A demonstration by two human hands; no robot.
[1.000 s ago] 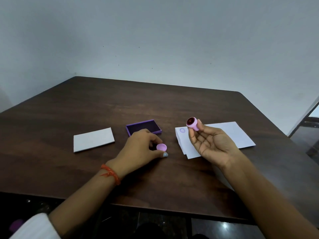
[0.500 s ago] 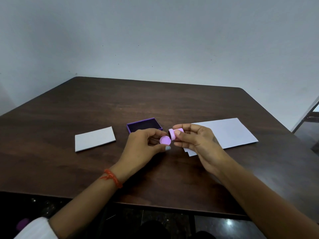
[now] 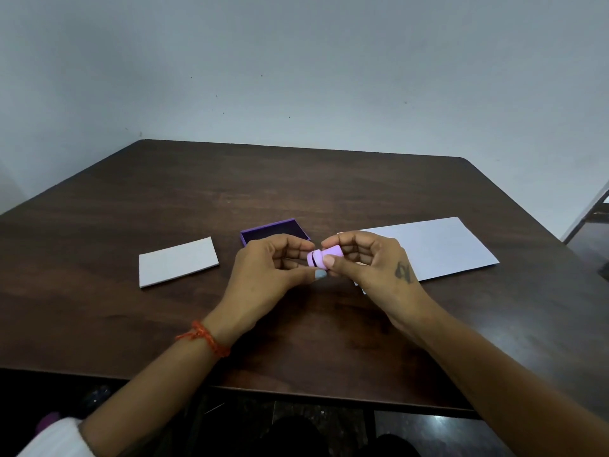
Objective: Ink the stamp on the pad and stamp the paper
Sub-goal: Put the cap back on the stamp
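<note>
Both hands meet above the table's middle around a small pink round stamp (image 3: 330,254). My right hand (image 3: 372,262) pinches the stamp's body on its side. My left hand (image 3: 270,268) holds the pink cap (image 3: 312,258) against the stamp's end, with a thin dark gap between them. The open purple ink pad (image 3: 275,231) lies just behind my left hand. White paper (image 3: 438,245) lies to the right, its near-left part hidden by my right hand.
A white rectangular lid or card (image 3: 178,266) lies flat to the left of the pad. The dark wooden table (image 3: 296,186) ends close in front of me and at the right, where a dark frame (image 3: 593,219) stands.
My right hand brought the stamp down and turned it sideways. My left hand lifted the cap off the table and pressed it onto the stamp's end. The paper's stamped corner is now covered.
</note>
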